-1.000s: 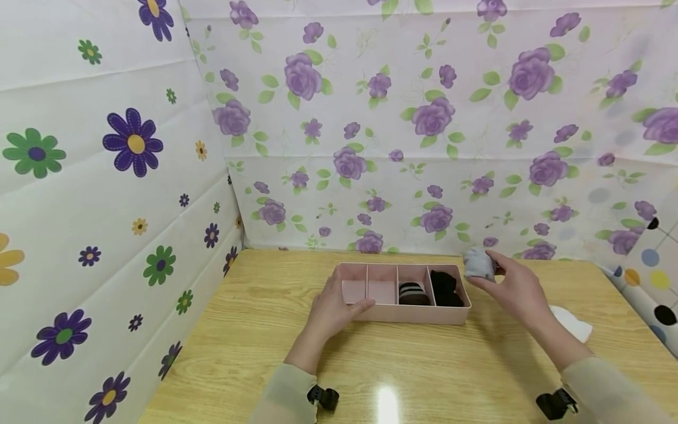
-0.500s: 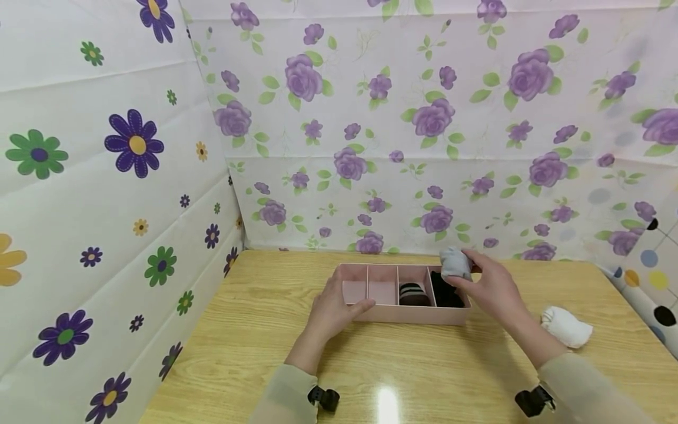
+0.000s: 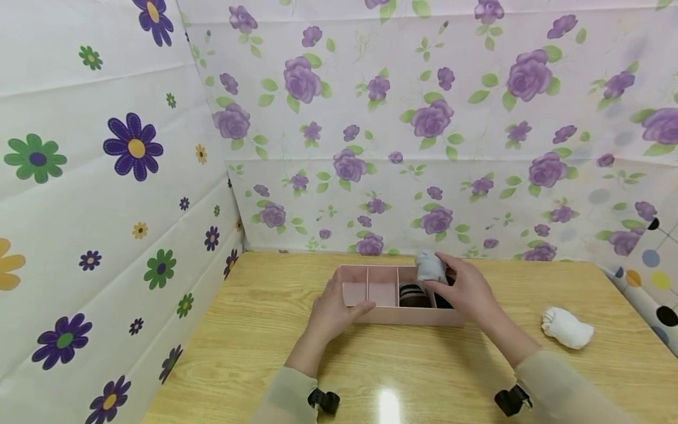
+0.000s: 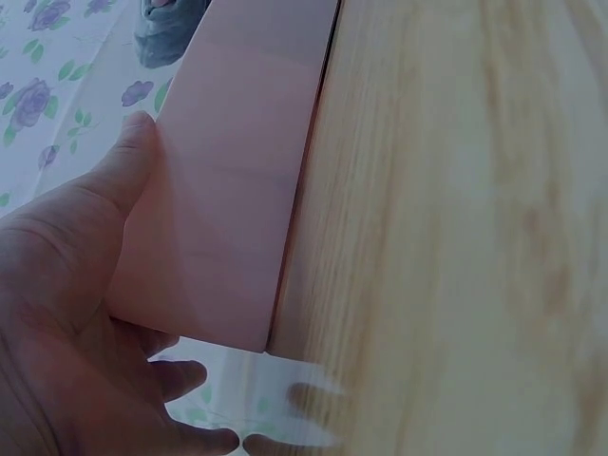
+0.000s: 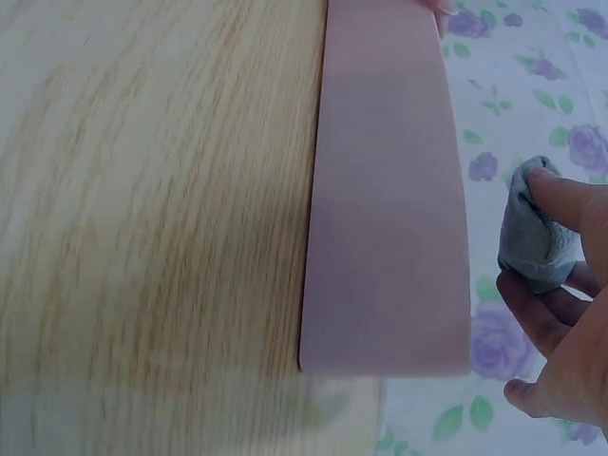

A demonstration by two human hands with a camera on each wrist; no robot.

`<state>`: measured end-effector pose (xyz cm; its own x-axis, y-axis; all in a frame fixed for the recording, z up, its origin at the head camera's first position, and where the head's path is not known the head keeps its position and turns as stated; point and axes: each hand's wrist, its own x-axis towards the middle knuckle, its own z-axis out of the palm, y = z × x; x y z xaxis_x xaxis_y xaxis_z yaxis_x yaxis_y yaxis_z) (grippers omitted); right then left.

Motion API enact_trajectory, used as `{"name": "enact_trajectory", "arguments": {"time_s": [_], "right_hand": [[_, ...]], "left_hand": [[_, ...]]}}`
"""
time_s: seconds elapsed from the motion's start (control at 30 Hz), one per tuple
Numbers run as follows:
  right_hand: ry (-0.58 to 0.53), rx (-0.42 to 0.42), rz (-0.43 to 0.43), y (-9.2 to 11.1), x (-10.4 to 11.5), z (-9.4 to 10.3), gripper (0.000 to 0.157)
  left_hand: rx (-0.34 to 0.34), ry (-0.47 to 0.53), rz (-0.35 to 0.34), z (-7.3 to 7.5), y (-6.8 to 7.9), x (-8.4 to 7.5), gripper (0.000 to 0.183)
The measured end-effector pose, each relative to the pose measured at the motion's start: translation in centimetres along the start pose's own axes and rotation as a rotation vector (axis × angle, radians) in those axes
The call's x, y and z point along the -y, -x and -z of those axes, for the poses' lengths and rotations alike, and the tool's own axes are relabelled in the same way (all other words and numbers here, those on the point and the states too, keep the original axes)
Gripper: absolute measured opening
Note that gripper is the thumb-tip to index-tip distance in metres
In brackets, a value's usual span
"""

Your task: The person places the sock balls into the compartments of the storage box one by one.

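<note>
My right hand (image 3: 467, 290) pinches a rolled light grey sock (image 3: 430, 267) between thumb and fingers, above the right half of a pink divided storage box (image 3: 408, 317). In the right wrist view, the grey sock (image 5: 537, 233) is bunched into a ball. My left hand (image 3: 335, 306) holds the left end of the box, its thumb over the front rim. In the left wrist view that thumb rests at the rim of the box (image 4: 218, 190). A dark striped rolled sock (image 3: 414, 296) lies in one compartment. A black rolled sock (image 3: 442, 299) in the rightmost one is partly hidden by my right hand.
A white rolled sock (image 3: 567, 327) lies on the wooden table (image 3: 254, 347), to the right of the box. The two left compartments show bare pink floors. Flowered cloth (image 3: 371, 141) hangs behind the table and along its left side.
My right hand has carried the grey sock leftward, from beyond the box's right end to above its compartments. The white sock is now fully uncovered. My left hand has stayed put.
</note>
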<state>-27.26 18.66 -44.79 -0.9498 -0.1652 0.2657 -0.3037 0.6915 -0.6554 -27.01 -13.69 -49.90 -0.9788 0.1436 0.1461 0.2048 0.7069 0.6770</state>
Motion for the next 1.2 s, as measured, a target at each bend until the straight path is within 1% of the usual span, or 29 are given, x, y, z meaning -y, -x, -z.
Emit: {"name": "enact_trajectory", "arguments": {"time_s": [0.13,0.23,0.37,0.53,0.73,0.83,1.0,1.1,1.2], "right_hand": [[-0.010,0.009,-0.005,-0.2,0.6,-0.8,0.080],[-0.021,0.019,0.007,-0.4,1.1,-1.5,0.078],[-0.028,0.035,0.029,-0.7,1.4,-2.3,0.078],[-0.044,0.053,0.028,-0.7,1.7,-3.3,0.079],[-0.110,0.098,-0.008,-0.6,2.2,-4.2,0.081],[-0.109,0.111,-0.026,-0.5,2.4,-4.6,0.081],[-0.109,0.111,-0.007,-1.0,2.6,-5.7,0.078],[-0.115,0.103,0.005,-1.3,2.7,-6.2,0.078],[-0.097,0.099,0.014,-1.7,2.9,-6.7,0.079]], "left_hand": [[-0.001,-0.017,-0.004,0.0,-0.2,0.2,0.119],[-0.004,-0.026,-0.006,0.0,-0.3,0.3,0.119],[-0.006,-0.020,-0.010,0.2,-0.3,0.3,0.117],[-0.007,-0.022,-0.010,0.3,-0.2,0.2,0.117],[0.000,-0.009,-0.002,0.2,0.0,0.0,0.116],[0.005,-0.005,-0.003,0.1,0.1,0.0,0.116],[0.002,-0.015,-0.013,0.0,0.0,0.1,0.117],[0.002,-0.016,-0.016,0.0,0.0,0.2,0.116],[0.011,-0.014,-0.011,0.0,0.0,0.2,0.116]]}}
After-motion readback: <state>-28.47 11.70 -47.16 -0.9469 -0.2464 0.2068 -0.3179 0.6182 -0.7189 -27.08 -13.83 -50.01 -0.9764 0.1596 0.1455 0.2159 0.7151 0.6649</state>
